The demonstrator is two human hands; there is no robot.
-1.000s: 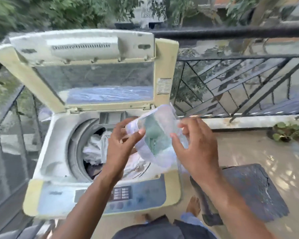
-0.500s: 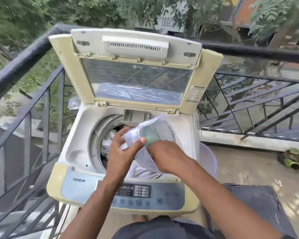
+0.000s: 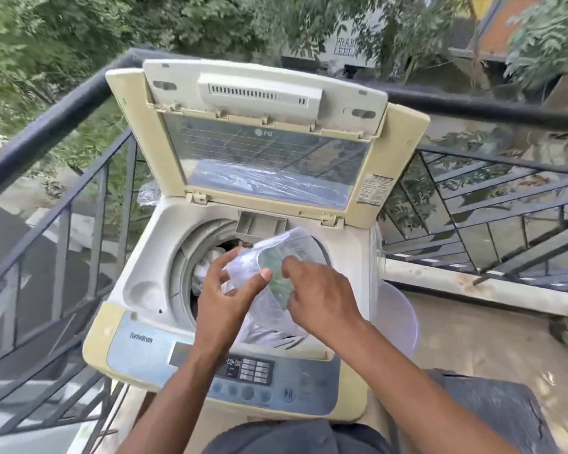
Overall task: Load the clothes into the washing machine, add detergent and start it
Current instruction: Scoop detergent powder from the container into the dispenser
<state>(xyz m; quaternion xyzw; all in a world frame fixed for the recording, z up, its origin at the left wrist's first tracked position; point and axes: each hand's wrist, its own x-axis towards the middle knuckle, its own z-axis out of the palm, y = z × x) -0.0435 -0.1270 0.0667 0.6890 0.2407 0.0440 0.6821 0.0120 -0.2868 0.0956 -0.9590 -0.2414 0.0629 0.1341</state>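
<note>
A top-loading washing machine [image 3: 138, 290] stands in front of me with its lid [image 3: 266, 158] raised. White clothes [image 3: 207, 267] lie in the drum. Over the drum opening I hold a clear plastic detergent pouch [image 3: 295, 247] with a green print. My left hand [image 3: 230, 290] pinches the pouch's mouth between thumb and fingers. My right hand [image 3: 318, 290] has its fingers reaching into the open pouch, so their tips are hidden. The control panel [image 3: 256, 371] with its buttons runs along the machine's near edge.
A black metal railing [image 3: 63, 109] wraps round the balcony at left and behind. A clear plastic tub [image 3: 400, 322] sits right of the machine. A dark slab [image 3: 492, 414] lies on the floor at lower right. Trees fill the background.
My right hand went from the pouch's outer edge into its open mouth. The camera view shifted left and closer over the machine. The left hand keeps its hold.
</note>
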